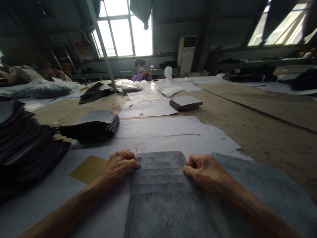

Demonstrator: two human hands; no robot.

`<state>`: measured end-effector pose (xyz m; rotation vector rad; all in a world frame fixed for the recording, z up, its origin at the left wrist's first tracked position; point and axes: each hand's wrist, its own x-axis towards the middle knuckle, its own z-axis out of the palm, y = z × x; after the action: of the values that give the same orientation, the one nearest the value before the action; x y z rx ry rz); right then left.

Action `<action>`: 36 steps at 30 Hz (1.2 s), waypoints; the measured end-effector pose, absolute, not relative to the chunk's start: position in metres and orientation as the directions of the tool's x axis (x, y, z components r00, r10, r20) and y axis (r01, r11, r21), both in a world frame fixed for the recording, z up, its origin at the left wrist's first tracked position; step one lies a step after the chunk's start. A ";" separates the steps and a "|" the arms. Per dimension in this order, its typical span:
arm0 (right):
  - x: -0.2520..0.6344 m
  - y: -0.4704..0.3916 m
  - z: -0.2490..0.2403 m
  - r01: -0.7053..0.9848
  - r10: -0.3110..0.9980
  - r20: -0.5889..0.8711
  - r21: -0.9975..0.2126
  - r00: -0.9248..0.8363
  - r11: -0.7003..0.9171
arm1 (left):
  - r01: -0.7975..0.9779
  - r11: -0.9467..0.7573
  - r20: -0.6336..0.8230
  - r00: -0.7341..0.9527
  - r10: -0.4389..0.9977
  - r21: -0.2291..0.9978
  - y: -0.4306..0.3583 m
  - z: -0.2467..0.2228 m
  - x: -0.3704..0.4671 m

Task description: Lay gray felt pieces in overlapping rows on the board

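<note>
A grey-blue fabric-like sheet (160, 198) with rounded far corners and faint crosswise ridges lies in front of me on white paper (109, 198). My left hand (123, 160) pinches its far left corner between thumb and curled fingers. At the far right corner, my right hand (201, 167) grips the edge the same way. Another grey-blue sheet (267, 185) lies to the right, partly under my right forearm. Left of my left hand is a tan square card (86, 169), partly covered by that forearm.
Tall dark stacks of sheets (27, 148) stand at the left, with a lower stack (94, 122) beyond. A small stack (185, 103) sits farther off. A metal pole (102, 46) rises from the table. Across it are a masked person (141, 74) and a white fan (168, 72).
</note>
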<state>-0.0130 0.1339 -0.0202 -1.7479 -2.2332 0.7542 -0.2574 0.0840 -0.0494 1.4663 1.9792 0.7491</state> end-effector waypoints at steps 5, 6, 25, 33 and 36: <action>-0.013 0.134 -0.019 0.821 0.951 -0.160 -0.555 -0.263 0.133 | 0.654 0.199 -0.058 -0.230 0.971 0.730 0.084 -0.050 -0.258; -0.013 0.134 -0.020 0.817 0.952 -0.167 -0.564 -0.257 0.121 | 0.655 0.199 -0.060 -0.228 0.972 0.729 0.085 -0.050 -0.258; -0.011 0.136 -0.023 0.775 0.945 -0.195 -0.627 -0.262 0.085 | 0.592 0.204 -0.072 -0.238 0.968 0.780 0.083 -0.050 -0.256; -0.012 0.135 -0.023 0.783 0.952 -0.185 -0.616 -0.244 0.081 | 0.646 0.182 -0.041 -0.227 0.973 0.741 0.081 -0.046 -0.250; -0.013 0.135 -0.023 0.788 0.951 -0.190 -0.611 -0.245 0.081 | 0.654 0.185 -0.046 -0.223 0.974 0.734 0.081 -0.044 -0.249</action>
<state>-0.0130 0.1354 -0.0226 -1.7456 -2.1028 0.9135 -0.2486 0.0805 -0.0436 1.5214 1.9498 0.8103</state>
